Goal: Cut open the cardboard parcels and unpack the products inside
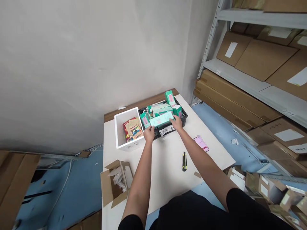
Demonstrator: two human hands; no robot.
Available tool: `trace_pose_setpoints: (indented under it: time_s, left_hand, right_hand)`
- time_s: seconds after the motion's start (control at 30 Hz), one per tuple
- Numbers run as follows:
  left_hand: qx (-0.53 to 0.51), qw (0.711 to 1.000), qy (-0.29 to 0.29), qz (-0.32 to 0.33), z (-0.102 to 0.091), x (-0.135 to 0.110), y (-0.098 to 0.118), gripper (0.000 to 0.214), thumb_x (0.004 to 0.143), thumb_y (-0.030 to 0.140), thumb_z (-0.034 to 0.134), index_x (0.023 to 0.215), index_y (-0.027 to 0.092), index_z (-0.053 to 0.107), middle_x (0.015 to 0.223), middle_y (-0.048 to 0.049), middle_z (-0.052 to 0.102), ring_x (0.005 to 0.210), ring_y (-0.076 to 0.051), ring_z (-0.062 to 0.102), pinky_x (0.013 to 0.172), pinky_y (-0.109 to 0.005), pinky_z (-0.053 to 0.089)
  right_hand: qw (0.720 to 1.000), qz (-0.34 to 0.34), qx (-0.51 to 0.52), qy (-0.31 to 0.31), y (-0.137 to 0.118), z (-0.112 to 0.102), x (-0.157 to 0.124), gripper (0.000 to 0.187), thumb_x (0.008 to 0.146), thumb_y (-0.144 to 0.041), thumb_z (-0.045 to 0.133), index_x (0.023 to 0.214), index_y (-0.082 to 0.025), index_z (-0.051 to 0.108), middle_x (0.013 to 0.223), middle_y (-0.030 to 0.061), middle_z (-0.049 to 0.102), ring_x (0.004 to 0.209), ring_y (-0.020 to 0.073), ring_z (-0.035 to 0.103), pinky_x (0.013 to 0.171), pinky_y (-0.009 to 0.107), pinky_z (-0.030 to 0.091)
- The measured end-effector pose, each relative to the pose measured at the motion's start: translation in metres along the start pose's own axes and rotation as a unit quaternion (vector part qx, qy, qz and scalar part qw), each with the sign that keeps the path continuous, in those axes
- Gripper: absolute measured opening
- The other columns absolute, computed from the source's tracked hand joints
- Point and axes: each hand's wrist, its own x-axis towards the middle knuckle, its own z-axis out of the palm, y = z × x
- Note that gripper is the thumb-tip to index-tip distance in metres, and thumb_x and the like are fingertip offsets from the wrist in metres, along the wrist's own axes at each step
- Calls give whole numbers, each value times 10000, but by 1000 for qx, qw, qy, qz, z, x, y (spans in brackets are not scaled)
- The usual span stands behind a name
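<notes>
Both my hands grip a long light-green box [161, 120] by its ends, my left hand [149, 133] at the left end and my right hand [177, 123] at the right. The box is over the front part of a black plastic basket [184, 118]; whether it rests on the contents I cannot tell. Several green boxes with pink pictures, such as an upright green box [169, 97], fill the basket. A paper label with handwriting [167, 130] hangs on the basket's front. To the left, touching or nearly touching it, stands a white foam box [119, 127] with red and tan packets [133, 129] inside.
On the white table [165, 166] lie a yellow-black box cutter [184, 161] and a pink-screened phone [201, 143]. An open cardboard box [107, 188] with crumpled paper sits at the left front edge. Shelves with cartons [266, 59] stand to the right; a wall rises behind.
</notes>
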Motion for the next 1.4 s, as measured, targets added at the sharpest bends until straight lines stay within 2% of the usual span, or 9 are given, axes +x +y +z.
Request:
trace_pose_setpoints:
  time_s: [0.1,0.23,0.53,0.67,0.8,0.93,1.1,1.23,1.4]
  left_hand:
    - [79,994,-33,-67,17,16,6,346,944,350,639,1191,153,780,1078,-175,803,1105,-338,726,951,-399,516]
    - [99,993,-21,-52,34,27,-3,541,918,314,656,1444,188,657,1212,-181,781,1178,-350,707,1023,-434,490]
    - [154,987,-5,-41,47,62,-31,473,882,299,661,1348,249,723,1037,-160,811,1032,-347,757,917,-450,542]
    - [145,988,-9,-43,49,57,-24,532,897,258,605,1426,235,656,1131,-182,786,1093,-347,734,944,-470,545]
    - [95,994,36,47,42,28,-25,720,849,259,653,1555,255,509,1448,-178,645,1370,-355,579,1115,-500,484]
    - [48,987,58,139,17,-19,-56,692,909,281,591,1590,308,475,1566,-128,547,1480,-333,479,1230,-525,406]
    - [44,987,82,134,-47,-94,-115,702,943,281,549,1632,319,420,1619,-96,500,1523,-303,433,1272,-496,372]
    - [55,991,76,97,-104,-156,-164,697,949,294,558,1632,326,424,1635,-88,492,1524,-300,438,1270,-501,372]
    - [58,994,95,-1,-165,-220,-243,604,911,241,561,1512,290,593,1536,-103,601,1469,-300,515,1257,-495,394]
  right_hand:
    - [996,-4,-91,-21,14,7,15,384,833,-267,796,1211,-220,747,1244,133,705,1246,329,604,1088,401,459]
    - [989,-51,-122,-66,29,18,11,442,882,-199,725,1316,-283,736,1343,96,664,1211,318,630,1065,400,488]
    - [982,-42,-154,-96,38,41,42,320,822,-191,838,1112,-318,793,1106,71,752,1109,292,690,975,366,499]
    - [984,-52,-160,-65,36,41,48,453,778,-258,875,1205,-309,732,1103,92,748,1116,297,688,943,379,520]
    - [985,-31,-170,-6,32,30,21,707,773,-280,844,1441,-276,613,1375,197,641,1314,398,597,1042,508,496]
    - [982,-133,-132,-13,26,23,-30,702,860,-260,685,1542,-301,527,1564,158,512,1470,391,469,1165,562,438]
    - [966,-225,-86,-98,-15,35,-101,662,927,-258,590,1581,-298,502,1621,114,462,1525,341,412,1255,549,376]
    - [952,-243,-59,-176,-59,70,-159,636,932,-257,611,1562,-310,532,1651,91,436,1535,337,403,1274,554,357]
    - [924,-249,7,-291,-99,136,-246,588,936,-212,606,1514,-311,584,1635,86,464,1535,323,415,1277,544,359]
